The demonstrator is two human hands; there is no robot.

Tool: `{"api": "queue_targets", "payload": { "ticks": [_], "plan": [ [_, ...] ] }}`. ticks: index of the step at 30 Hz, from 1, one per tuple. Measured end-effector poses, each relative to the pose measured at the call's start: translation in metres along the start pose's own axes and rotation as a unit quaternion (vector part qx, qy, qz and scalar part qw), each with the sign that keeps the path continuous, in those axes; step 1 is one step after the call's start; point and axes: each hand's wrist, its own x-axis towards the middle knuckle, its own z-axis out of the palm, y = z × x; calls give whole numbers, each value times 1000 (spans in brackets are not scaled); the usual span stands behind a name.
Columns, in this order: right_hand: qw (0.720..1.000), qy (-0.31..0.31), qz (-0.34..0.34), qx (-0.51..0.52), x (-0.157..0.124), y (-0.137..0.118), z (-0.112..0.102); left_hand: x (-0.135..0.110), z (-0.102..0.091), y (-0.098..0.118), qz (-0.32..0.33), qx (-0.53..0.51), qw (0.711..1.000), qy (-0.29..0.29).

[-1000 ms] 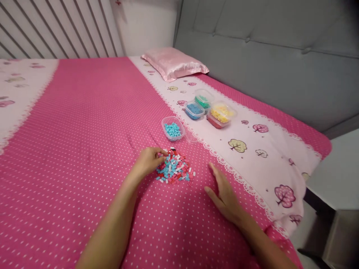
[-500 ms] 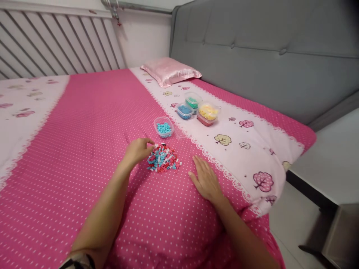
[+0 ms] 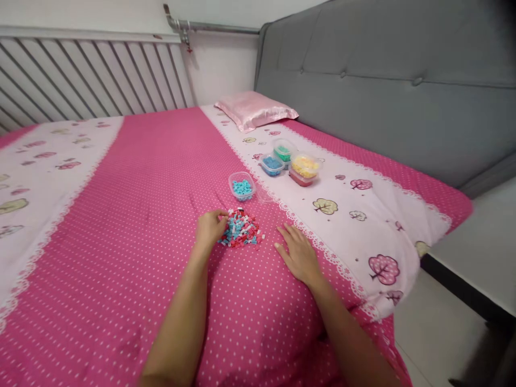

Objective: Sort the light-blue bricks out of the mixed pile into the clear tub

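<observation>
A mixed heap of small blocks, red, pink, white and light blue, lies on the pink dotted bedspread. My left hand is at the heap's left edge, its fingertips drawn together in a pinch; whatever is between them is too small to make out. To the right of the heap, my right hand rests flat on the bedspread with its fingers apart, holding nothing. Just behind the heap stands an uncovered clear tub with light blue blocks in it. A clear lid seems to lie beside this tub.
Farther back are a tub of darker blue pieces, a tub of green pieces and a yellow tub stacked on a red one. A pink pillow lies near the grey headboard. The bed's edge drops off at right.
The view has shifted, so the bed and tubs appear farther right and slightly lower. My left hand stays at the heap's left side, its fingers now closer together. My right hand still lies flat.
</observation>
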Motion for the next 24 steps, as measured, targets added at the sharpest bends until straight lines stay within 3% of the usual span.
{"api": "queue_targets", "payload": {
  "ticks": [8,24],
  "plan": [
    [1000,26,4,-9,-7,-3,0,4,12,9,18,21,999,-34],
    [999,39,-5,-6,-6,0,2,3,16,10,-30,49,997,-43]
  ]
}}
